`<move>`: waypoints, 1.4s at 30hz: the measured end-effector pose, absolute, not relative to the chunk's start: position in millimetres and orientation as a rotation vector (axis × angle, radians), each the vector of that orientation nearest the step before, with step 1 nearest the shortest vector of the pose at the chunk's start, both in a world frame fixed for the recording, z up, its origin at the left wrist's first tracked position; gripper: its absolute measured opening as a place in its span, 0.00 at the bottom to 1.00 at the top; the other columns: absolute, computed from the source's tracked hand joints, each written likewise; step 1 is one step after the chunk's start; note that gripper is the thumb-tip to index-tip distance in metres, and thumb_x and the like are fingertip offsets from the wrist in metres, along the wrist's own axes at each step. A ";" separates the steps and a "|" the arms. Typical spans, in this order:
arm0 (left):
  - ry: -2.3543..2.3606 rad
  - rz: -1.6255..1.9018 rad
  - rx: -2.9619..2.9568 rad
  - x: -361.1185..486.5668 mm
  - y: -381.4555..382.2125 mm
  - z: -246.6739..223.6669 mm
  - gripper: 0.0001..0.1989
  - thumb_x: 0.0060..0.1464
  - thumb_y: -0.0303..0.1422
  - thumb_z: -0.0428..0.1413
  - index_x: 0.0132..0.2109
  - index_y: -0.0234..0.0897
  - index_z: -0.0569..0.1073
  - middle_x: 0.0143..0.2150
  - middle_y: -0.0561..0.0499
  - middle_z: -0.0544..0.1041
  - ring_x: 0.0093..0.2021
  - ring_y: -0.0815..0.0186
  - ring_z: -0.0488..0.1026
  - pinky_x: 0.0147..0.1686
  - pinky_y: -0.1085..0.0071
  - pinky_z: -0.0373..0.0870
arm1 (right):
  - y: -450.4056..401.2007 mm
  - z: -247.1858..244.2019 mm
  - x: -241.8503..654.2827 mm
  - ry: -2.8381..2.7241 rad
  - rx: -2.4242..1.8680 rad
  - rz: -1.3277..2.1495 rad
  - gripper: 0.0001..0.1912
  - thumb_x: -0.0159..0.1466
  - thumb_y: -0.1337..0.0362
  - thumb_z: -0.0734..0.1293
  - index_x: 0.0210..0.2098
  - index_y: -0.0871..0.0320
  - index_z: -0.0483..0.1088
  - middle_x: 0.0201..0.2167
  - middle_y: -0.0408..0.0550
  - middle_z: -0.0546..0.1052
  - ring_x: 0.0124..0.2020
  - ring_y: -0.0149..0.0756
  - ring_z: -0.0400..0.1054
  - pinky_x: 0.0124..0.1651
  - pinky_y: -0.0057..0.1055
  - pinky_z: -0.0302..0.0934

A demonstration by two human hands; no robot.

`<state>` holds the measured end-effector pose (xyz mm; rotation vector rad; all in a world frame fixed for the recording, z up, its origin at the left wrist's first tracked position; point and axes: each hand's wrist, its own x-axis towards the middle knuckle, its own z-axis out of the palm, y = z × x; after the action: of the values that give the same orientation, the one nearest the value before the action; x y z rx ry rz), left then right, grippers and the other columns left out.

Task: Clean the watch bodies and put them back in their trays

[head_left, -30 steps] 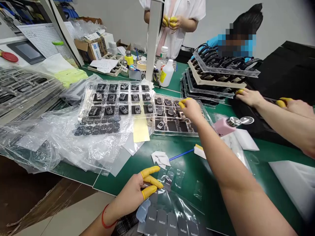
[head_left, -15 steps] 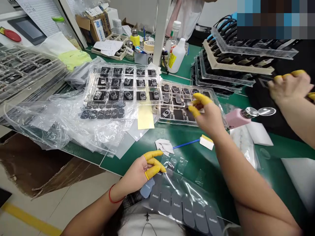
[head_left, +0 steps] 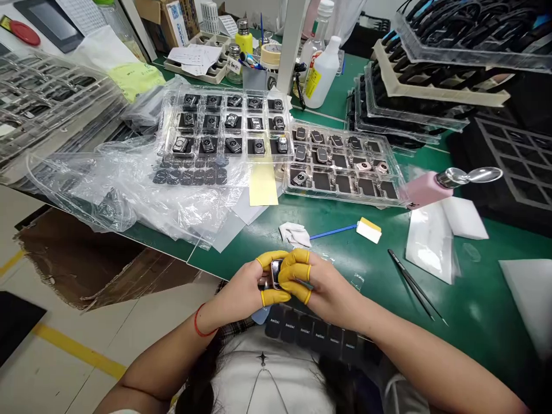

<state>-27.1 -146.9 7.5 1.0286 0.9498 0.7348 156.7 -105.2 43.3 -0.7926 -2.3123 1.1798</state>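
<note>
Left hand: closed, fingers curled around the left edge of the silver-rimmed device, red cord on the wrist.
Right hand: closed, pressing the device from the right, its fingertips meeting the left hand's.
Finger cots: yellow finger cots on the fingers of both hands.
Silver-rimmed device: small, dark-faced, gripped between both hands above the bench, partly hidden by the fingers.
Just below the hands: clear plastic sheet holding a row of dark pads printed "hello!", with 1 pale blue pad at its left end.
Nearest tools: folded white cloth, blue-handled foam swab and black tweezers on the green bench mat.
Full tray: clear plastic tray with 3 rows of 5 compartments, 15 in all, each holding 1 metal-cased device.
Partly filled tray: clear plastic tray just to its right, with devices in some compartments and dark lining showing in others.
Bag: clear plastic bag beneath the full tray, with more dark pads inside.
Upper right: stacked clear trays holding black bands.
Far edge: pink pump dispenser, white plastic bottle, masking tape roll.
</note>
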 end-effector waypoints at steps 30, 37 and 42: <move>1.052 0.704 0.970 -40.5 -156.2 8.8 0.26 0.46 0.34 0.64 0.53 0.37 0.69 0.33 0.54 0.75 0.33 0.68 0.72 0.34 0.73 0.69 | -108.8 33.6 135.4 -2.326 -0.666 0.576 0.06 0.66 0.69 0.63 0.36 0.54 0.71 0.32 0.45 0.74 0.35 0.36 0.63 0.40 0.37 0.54; 1.120 0.724 1.052 -40.6 -157.3 8.6 0.25 0.49 0.34 0.63 0.55 0.37 0.68 0.37 0.51 0.79 0.37 0.64 0.75 0.37 0.71 0.71 | -98.6 22.3 136.2 -2.337 -0.746 0.655 0.05 0.66 0.69 0.63 0.35 0.54 0.70 0.30 0.44 0.74 0.33 0.36 0.64 0.38 0.37 0.55; 1.106 0.832 0.919 -41.5 -160.2 9.3 0.27 0.51 0.34 0.62 0.57 0.40 0.64 0.39 0.49 0.81 0.41 0.63 0.78 0.45 0.67 0.72 | -91.3 29.7 147.8 -2.186 -1.238 0.750 0.09 0.65 0.66 0.63 0.46 0.55 0.66 0.41 0.50 0.75 0.44 0.43 0.66 0.45 0.43 0.60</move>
<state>-41.5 -160.2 9.3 0.9190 1.1062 0.8325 147.8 -91.3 29.7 -1.2381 -2.1859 0.7496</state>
